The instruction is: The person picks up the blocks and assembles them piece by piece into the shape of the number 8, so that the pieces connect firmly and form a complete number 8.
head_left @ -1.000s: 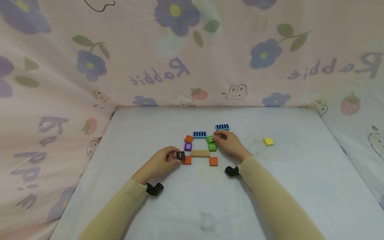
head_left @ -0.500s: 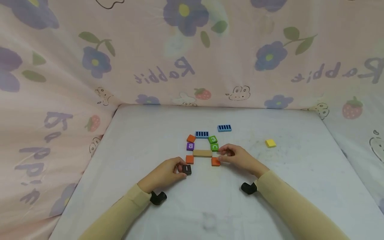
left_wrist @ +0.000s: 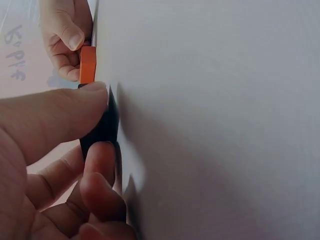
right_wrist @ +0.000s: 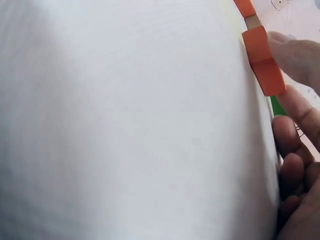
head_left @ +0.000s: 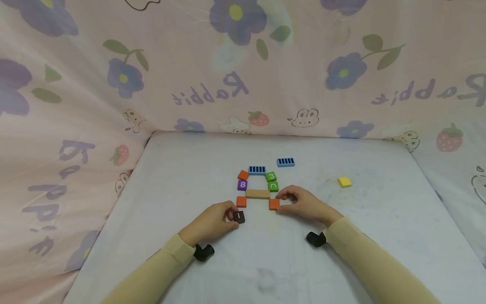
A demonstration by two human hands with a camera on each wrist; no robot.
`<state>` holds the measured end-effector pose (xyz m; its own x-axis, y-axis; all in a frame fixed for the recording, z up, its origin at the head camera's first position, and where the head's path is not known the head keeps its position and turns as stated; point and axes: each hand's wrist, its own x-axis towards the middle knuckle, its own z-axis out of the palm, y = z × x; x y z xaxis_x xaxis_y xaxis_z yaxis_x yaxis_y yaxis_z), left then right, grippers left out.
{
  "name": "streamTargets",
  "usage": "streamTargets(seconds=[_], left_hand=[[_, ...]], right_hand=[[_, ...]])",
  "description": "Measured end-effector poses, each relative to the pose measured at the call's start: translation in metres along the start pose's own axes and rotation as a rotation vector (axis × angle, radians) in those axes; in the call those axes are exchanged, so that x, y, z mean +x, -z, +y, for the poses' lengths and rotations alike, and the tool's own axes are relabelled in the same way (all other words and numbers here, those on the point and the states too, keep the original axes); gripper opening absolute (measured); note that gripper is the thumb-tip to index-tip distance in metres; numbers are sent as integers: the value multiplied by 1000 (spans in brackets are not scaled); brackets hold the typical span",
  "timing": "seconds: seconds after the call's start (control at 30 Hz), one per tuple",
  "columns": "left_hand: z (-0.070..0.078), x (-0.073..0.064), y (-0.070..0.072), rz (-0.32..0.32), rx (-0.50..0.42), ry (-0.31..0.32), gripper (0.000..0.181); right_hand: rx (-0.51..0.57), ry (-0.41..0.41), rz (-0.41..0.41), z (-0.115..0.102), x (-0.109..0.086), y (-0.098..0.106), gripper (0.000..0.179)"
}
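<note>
My left hand (head_left: 212, 221) pinches a dark square block (head_left: 238, 217) with a light mark, low over the table. In the left wrist view, thumb and fingers lie on both sides of that dark block (left_wrist: 102, 127). A plain orange block (head_left: 241, 202) lies just beyond it. My right hand (head_left: 305, 204) has thumb and index finger at the near and far corners of another orange block (head_left: 274, 204), pinching it. The right wrist view shows this orange block (right_wrist: 264, 62) between the two fingertips. A tan wooden bar (head_left: 257, 194) lies between the two orange blocks.
Beyond the bar, a purple 8 block (head_left: 242, 185), a tilted orange block (head_left: 243, 175), a blue slotted block (head_left: 257, 170) and two green blocks (head_left: 273, 186) form an arch. A second blue block (head_left: 286, 162) lies behind, a yellow one (head_left: 344, 182) to the right.
The left hand brought the dark block nearer and right, from beside the left orange block to in front of it. The right hand left the green 3 block and came to the right orange block.
</note>
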<state>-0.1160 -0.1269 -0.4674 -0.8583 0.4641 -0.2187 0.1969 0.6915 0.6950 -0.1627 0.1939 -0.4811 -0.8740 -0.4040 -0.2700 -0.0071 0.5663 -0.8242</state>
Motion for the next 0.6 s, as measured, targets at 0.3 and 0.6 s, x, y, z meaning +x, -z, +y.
streamTargets(seconds=[0.3, 0.6], left_hand=[[2, -2, -1, 16, 14, 26, 33], [7, 1, -1, 44, 1, 66, 29]], right_hand=[[-9, 14, 0, 3, 2, -3, 37], [-21, 34, 7, 2, 2, -3, 37]])
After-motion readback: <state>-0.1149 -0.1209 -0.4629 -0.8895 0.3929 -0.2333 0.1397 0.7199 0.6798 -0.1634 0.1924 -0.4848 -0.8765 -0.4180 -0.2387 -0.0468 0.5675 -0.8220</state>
